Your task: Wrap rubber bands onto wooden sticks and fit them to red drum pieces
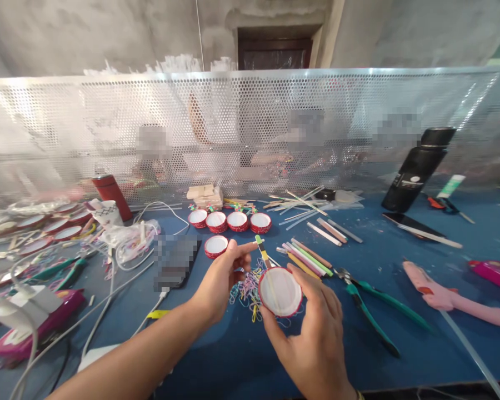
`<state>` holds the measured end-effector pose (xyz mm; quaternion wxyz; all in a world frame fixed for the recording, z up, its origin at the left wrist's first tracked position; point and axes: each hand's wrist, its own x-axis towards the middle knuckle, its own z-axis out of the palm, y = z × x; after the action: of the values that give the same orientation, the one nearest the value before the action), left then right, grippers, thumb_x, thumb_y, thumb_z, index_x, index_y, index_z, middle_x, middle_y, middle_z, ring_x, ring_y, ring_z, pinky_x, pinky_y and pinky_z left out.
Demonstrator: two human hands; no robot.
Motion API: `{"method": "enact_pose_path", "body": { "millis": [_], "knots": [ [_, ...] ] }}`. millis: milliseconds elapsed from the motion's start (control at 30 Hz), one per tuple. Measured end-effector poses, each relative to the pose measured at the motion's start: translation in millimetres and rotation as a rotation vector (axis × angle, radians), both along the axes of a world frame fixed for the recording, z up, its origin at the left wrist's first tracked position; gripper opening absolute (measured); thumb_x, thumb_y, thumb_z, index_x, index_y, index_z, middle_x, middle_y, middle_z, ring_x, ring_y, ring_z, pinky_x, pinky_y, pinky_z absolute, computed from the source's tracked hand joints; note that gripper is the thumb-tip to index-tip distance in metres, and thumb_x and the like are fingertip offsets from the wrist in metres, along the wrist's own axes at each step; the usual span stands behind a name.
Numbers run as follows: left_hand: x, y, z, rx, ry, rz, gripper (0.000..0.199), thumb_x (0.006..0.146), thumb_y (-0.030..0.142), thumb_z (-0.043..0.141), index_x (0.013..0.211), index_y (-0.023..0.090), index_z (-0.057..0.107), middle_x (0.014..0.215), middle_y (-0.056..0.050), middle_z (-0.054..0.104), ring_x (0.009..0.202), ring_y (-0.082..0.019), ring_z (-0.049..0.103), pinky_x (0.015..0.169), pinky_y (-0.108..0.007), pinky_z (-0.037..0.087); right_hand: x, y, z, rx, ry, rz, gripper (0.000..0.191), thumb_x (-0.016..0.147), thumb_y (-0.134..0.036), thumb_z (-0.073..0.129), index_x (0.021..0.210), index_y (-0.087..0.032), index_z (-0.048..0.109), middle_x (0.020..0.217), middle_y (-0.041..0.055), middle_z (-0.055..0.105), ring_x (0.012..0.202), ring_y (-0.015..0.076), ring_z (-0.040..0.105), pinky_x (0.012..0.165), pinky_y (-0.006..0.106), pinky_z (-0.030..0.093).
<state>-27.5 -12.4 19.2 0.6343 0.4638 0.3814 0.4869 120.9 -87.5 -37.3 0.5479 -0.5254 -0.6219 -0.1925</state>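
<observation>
Perforated metal screen [250, 128], concrete wall [87, 28]

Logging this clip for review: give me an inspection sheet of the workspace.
Surface: blue table, crowded.
Job's things: red-rimmed drum on a coloured stick; five more drums behind.
Clutter: rubber bands, sticks, green pliers, pink glue gun, black bottle.
Hands: right hand holds the drum; left hand pinches the stick.
Cables: white cables at left.
Surroundings: perforated metal screen, concrete wall behind.
</observation>
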Motion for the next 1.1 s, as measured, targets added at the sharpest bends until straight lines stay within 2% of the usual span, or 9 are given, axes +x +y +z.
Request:
{"method": "enact_pose_path", "body": {
  "millis": [100, 267, 500, 1100],
  "knots": [
    [0, 0, 3.6, -0.103, -0.106, -0.053, 0.06, 0.082, 0.068, 0.065, 0.1, 0.013, 0.078, 0.082, -0.003, 0.054, 0.075, -0.016, 0.047, 0.066, -0.026, 0.037, 0, -1, 0.0, -0.005, -0.013, 0.02, 0.063, 0.086, -0.04, 0.074, 0.137, -0.013, 0.05, 0.125, 0.0182, 0.069, 0.113, 0.0327, 0.065, 0.099, 0.053, 0.05],
    [0, -2, 7.0, -0.118, -0.187, -0.058, 0.055, 0.087, 0.065, 0.062, 0.095, 0.012, 0.077, 0.081, -0.003, 0.054, 0.072, -0.014, 0.046, 0.063, -0.024, 0.038, 0, -1, 1.0, -0.023, -0.043, 0.032, 0.061, 0.087, -0.04, 0.073, 0.137, -0.013, 0.05, 0.124, 0.0182, 0.069, 0.112, 0.0324, 0.065, 0.097, 0.052, 0.049],
    [1, -1, 8.3, -0.146, -0.203, -0.032, 0.053, 0.086, 0.064, 0.064, 0.089, 0.013, 0.075, 0.078, -0.003, 0.055, 0.071, -0.015, 0.048, 0.061, -0.025, 0.039, 1, 0, -0.2, -0.051, -0.1, 0.025, 0.055, 0.088, -0.041, 0.07, 0.133, -0.013, 0.053, 0.124, 0.0163, 0.07, 0.113, 0.0316, 0.065, 0.096, 0.05, 0.047],
    [0, -3, 12.6, -0.165, -0.205, -0.036, 0.054, 0.085, 0.063, 0.067, 0.093, 0.011, 0.077, 0.081, -0.003, 0.053, 0.072, -0.014, 0.046, 0.06, -0.022, 0.038, 0, 2, -0.2, -0.053, -0.097, 0.001, 0.056, 0.089, -0.042, 0.069, 0.134, -0.013, 0.054, 0.122, 0.0171, 0.071, 0.111, 0.0317, 0.066, 0.096, 0.051, 0.048]
  ]
}}
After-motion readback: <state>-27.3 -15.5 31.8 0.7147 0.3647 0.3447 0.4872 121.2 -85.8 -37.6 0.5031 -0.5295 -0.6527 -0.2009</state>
